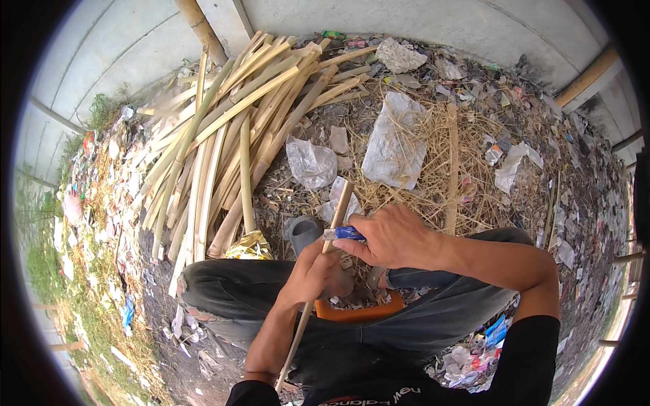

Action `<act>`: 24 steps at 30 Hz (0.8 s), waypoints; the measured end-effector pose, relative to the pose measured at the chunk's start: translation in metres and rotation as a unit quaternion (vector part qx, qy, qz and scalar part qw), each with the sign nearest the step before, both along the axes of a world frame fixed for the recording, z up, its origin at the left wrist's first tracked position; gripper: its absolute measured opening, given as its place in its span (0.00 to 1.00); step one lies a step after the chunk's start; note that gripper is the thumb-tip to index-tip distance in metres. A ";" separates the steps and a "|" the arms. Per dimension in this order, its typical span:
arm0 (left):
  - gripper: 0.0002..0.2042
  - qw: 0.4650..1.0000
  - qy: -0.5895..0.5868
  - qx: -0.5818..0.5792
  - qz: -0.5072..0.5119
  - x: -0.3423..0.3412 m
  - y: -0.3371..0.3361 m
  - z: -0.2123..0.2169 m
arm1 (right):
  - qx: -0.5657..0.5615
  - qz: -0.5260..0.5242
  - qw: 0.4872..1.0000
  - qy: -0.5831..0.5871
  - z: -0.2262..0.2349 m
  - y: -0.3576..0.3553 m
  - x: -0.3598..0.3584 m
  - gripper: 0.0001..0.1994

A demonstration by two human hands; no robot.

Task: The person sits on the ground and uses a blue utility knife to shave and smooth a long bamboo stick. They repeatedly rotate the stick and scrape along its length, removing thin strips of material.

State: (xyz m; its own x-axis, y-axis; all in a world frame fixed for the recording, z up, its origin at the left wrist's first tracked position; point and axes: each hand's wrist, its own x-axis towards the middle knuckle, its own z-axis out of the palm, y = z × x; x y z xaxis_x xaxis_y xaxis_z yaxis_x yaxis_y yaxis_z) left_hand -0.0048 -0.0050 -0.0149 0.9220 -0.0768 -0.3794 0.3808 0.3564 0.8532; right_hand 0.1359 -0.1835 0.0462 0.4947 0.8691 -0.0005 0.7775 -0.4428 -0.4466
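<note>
Your left hand (311, 276) gripped the stick (342, 203) just below the blue cutter (349, 233), likely to steady it; the stick slanted up from your lap (338, 342). Your right hand (395, 237) was closed around the cutter, its metal end at the stick, seemingly for control. Strip pile (223, 128) lay ahead-left, foil (250, 245) past your left knee (203, 279), bag (311, 162) ahead. That knee partly blocked the way to the pile.

black short-sleeved shirt (527, 355), white front lettering (406, 394); faded dark jeans (440, 314); bare hands (398, 237).
</note>
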 end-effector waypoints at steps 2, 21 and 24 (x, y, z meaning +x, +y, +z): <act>0.18 1.000 0.004 -0.005 -0.006 0.001 0.001 0.007 | 0.005 -0.034 0.999 0.033 0.006 0.002 0.020 0.27; 0.21 0.997 -0.017 -0.031 -0.068 0.001 0.000 0.016 | 0.032 -0.202 0.979 -0.018 0.015 -0.019 0.103 0.29; 0.21 0.997 -0.019 -0.038 -0.067 0.000 -0.001 0.017 | 0.100 -0.172 0.980 0.017 0.035 -0.021 0.088 0.30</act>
